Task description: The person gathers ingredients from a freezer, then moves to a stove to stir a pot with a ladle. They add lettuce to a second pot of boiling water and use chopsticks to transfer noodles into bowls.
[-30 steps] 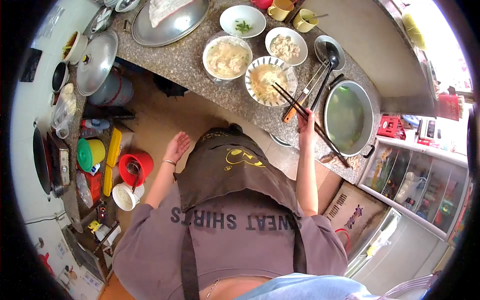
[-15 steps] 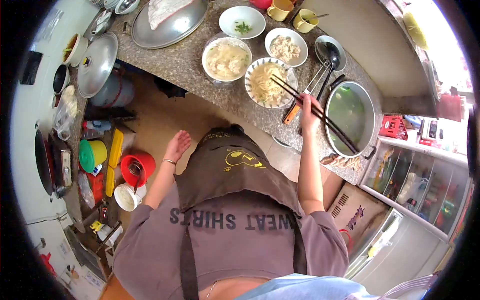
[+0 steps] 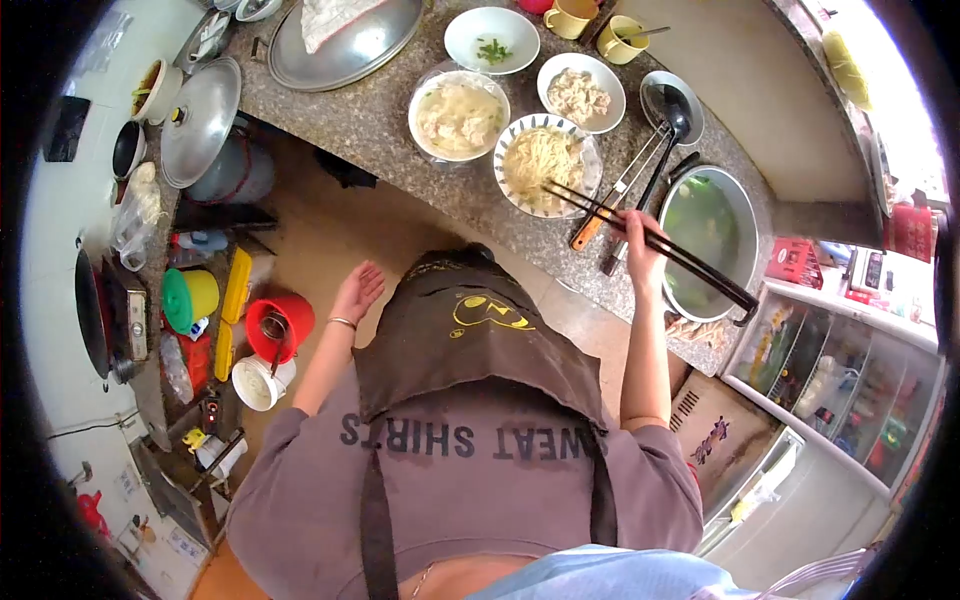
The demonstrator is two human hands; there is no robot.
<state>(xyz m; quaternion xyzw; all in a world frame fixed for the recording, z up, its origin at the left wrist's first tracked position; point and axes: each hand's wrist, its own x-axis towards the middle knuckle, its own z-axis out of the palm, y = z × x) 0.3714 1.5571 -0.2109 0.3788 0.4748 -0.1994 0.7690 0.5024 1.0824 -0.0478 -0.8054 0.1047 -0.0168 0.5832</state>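
Note:
My right hand (image 3: 644,243) is closed around a pair of long dark chopsticks (image 3: 695,264). Their tips reach over the near edge of a patterned bowl of noodles (image 3: 540,160). Beside it are a bowl of soup with dumplings (image 3: 459,114) and a white bowl of pale meat chunks (image 3: 579,93). To the right of my hand stands a large pot (image 3: 748,240) of greenish broth with leafy greens. An orange-handled strainer (image 3: 590,230) lies between the noodles and the pot. My left hand (image 3: 359,292) hangs in the air by my apron (image 3: 480,330), fingers extended and holding nothing.
A bowl with chopped greens (image 3: 491,42), yellow cups (image 3: 622,40) and a black ladle (image 3: 676,112) stand farther back. At left are a large round lid (image 3: 345,45), a red bucket (image 3: 279,327) and a white bucket (image 3: 262,383). A glass-fronted cabinet (image 3: 835,375) is at right.
My right hand has moved a little right and towards me. The chopstick tips have drawn back from the middle of the noodles to the bowl's near edge. My left hand is nearly unchanged.

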